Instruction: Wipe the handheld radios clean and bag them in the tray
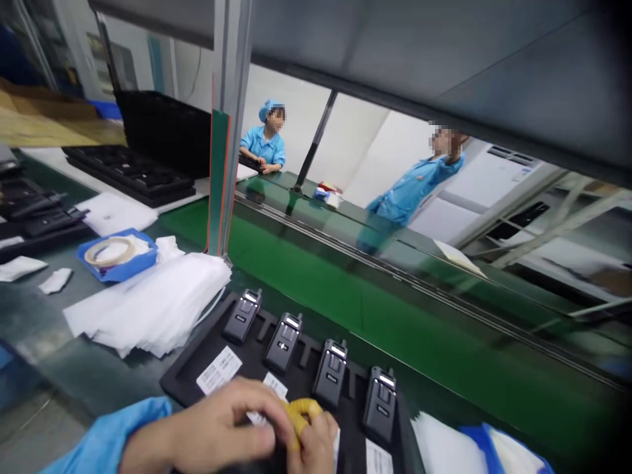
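My left hand reaches in from the lower left in a blue sleeve. Its fingers curl over and meet my right hand at the bottom middle. Yellow finger cots cover fingertips of my right hand. Both hands are closed; what they pinch, if anything, is hidden. They are above a black foam tray. Along its far side several black two-way radios lie in a row, with small lit screens and stub antennas. White printed labels lie on the tray, some partly covered by my hands.
White foam pouches are piled left of the tray, beside a blue bin with a tape roll. More white sheets lie right. A metal post rises behind; a green conveyor runs across. Two people in blue are beyond.
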{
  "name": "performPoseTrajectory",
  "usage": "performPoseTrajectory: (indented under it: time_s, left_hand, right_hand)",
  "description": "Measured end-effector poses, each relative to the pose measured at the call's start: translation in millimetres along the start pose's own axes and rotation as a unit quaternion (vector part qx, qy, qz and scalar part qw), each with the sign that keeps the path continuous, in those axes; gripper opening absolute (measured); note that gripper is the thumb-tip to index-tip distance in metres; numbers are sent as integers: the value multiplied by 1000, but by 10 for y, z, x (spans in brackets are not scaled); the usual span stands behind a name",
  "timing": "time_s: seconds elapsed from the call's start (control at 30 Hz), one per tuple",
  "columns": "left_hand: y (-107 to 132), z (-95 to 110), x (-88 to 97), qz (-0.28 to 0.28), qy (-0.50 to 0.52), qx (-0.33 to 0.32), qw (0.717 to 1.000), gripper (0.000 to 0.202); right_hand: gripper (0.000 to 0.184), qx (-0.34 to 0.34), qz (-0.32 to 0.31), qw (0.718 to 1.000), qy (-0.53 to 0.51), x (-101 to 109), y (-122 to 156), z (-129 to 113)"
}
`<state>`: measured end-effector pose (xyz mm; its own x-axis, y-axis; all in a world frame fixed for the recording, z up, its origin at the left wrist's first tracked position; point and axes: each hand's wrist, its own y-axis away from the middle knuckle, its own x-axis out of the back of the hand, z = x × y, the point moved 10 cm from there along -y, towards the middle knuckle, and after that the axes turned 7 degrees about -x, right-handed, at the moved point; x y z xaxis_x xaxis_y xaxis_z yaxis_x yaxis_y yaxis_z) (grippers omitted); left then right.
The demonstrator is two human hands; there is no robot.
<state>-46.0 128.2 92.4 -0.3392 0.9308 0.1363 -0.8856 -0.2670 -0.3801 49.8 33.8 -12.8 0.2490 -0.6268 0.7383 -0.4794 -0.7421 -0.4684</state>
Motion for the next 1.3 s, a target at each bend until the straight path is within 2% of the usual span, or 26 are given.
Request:
performPoseTrajectory:
  time_s: [0.07, 0.1, 0.17, 0.27, 0.33, 0.43, 0.63, 0.83, 1.03, 1.13, 1.23, 1.3]
  left_hand:
    - [156, -257, 331, 79, -143, 29, 986, 24]
    - [251, -361, 487, 118, -225, 31, 967, 22]
    - [403, -516, 638, 150, -359, 3, 921, 22]
    - [529, -710, 640, 143, -494, -37, 857, 24]
    - [562, -798, 607, 132, -547, -40, 826, 29]
    - [566, -858, 576, 117, -589, -26, 799, 36]
    - [533, -888, 585, 114, -606, -7, 787, 43]
    - [515, -941, 575, 105, -612, -3, 784, 45]
    - [482, -888, 563, 102, -636, -9, 765, 42]
    - [470, -869, 567, 102, -634, -12, 766, 42]
    - [462, -876, 570, 95, -643, -17, 760, 42]
    - [465, -890, 580, 92, -644, -21, 759, 42]
  right_hand:
    - [47, 30, -2, 999, 15, 136, -198, -76]
    - [47, 47, -1, 998, 29, 195, -333, -115]
    - [45, 83, 3, 995, 55, 252, -639, -202]
    - [37, 90, 24, 992, 86, 186, -1104, -277]
    - [31, 109, 5, 988, 108, -24, -1339, -373]
    - [26, 137, -39, 979, 149, -414, -1575, -512]
    - [21, 155, -84, 962, 207, -955, -1840, -691]
    - [24, 174, -111, 954, 216, -1213, -1887, -837]
    - [25, 180, -89, 955, 218, -1139, -1852, -797]
    - [24, 149, -105, 962, 205, -1051, -1851, -670]
    - [24, 32, -131, 983, 128, -856, -1873, -409]
    - [22, -82, -135, 987, -14, -661, -1837, -211]
